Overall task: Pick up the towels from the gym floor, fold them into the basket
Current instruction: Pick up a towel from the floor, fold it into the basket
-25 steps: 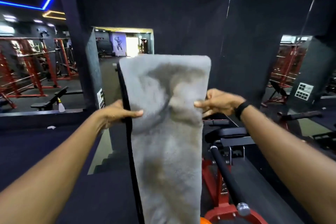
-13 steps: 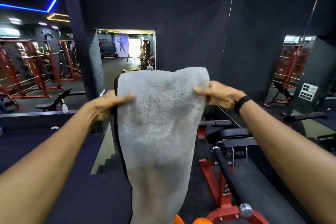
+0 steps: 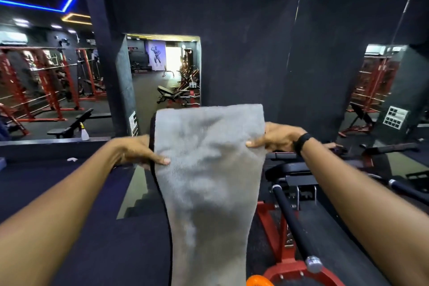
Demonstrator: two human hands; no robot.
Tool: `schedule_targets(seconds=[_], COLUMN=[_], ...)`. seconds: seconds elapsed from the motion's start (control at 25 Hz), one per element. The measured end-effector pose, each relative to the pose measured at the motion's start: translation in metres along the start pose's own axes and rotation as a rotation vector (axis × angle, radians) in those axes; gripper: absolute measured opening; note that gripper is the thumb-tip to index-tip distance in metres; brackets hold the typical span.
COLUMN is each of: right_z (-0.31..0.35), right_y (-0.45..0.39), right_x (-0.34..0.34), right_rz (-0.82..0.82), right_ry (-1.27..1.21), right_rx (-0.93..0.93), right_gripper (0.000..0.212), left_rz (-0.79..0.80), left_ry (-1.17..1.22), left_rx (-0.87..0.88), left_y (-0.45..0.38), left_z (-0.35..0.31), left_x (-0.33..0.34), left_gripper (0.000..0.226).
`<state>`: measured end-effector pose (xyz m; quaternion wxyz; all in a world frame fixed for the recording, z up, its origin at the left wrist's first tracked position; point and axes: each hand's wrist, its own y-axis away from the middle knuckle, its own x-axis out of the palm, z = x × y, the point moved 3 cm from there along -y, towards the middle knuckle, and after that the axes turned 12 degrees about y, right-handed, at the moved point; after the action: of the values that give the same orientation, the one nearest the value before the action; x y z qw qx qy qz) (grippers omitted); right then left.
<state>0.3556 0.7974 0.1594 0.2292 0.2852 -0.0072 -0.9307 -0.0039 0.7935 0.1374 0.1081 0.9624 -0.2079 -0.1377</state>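
Left fingers: the left hand (image 3: 137, 152) pinches the left edge of the grey towel (image 3: 209, 181), thumb across the front, fingers hidden behind.
Right fingers: the right hand (image 3: 274, 138) pinches the right edge a little higher, thumb in front, a black wristband (image 3: 303, 141) on the wrist.
Towel: held up in the air between both hands, hanging lengthwise, narrowing below the grips; a dark border runs down its left side.
Basket: not clearly in view (an orange object (image 3: 257, 281) peeks in at the bottom edge; I cannot tell what it is).
Nearby: a red-framed weight bench (image 3: 294, 169) with a black bar (image 3: 292, 223) stands just right of the towel.
Risk: the uneven grip heights would likely give a skewed fold; the hanging tail could snag the bar or drag on the floor.
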Motion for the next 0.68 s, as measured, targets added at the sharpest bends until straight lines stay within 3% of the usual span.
schedule_targets(seconds=[0.08, 0.16, 0.28, 0.32, 0.44, 0.48, 0.52, 0.64, 0.68], right_z=[-0.015, -0.017, -0.001, 0.004, 0.0, -0.008, -0.012, -0.015, -0.01], right_y=[-0.003, -0.005, -0.006, -0.005, -0.003, -0.006, -0.009, -0.012, -0.011], right_x=[0.007, 0.01, -0.002, -0.006, 0.005, 0.009, 0.01, 0.011, 0.008], right_rz=[-0.01, -0.042, -0.19, -0.198, -0.103, -0.113, -0.151, -0.252, -0.283], right_ry=[-0.011, -0.025, -0.277, -0.354, -0.042, 0.018, -0.003, -0.138, -0.159], right_rx=[0.078, 0.096, -0.045, -0.096, -0.005, 0.039, 0.06, 0.107, 0.082], right_gripper=[0.075, 0.074, 0.036, 0.033, 0.041, 0.035, 0.029, 0.019, 0.017], left_rz=[0.044, 0.044, -0.059, -0.109, -0.116, -0.135, -0.16, -0.299, -0.334], left_ry=[-0.068, -0.047, 0.244, 0.359, 0.203, 0.136, 0.135, 0.212, 0.245], left_rx=[-0.082, -0.05, 0.229, 0.296, 0.247, 0.21, 0.177, 0.155, 0.193], left_y=[-0.003, -0.001, -0.004, -0.008, -0.005, -0.006, -0.008, -0.01, -0.009], left_z=[0.017, 0.015, -0.004, -0.007, -0.008, -0.005, -0.005, -0.009, -0.012], left_x=[0.002, 0.011, 0.012, 0.007, 0.015, 0.017, 0.017, 0.02, 0.019], left_gripper=[0.082, 0.073, 0.078, 0.082, 0.082, 0.083, 0.078, 0.03, 0.026])
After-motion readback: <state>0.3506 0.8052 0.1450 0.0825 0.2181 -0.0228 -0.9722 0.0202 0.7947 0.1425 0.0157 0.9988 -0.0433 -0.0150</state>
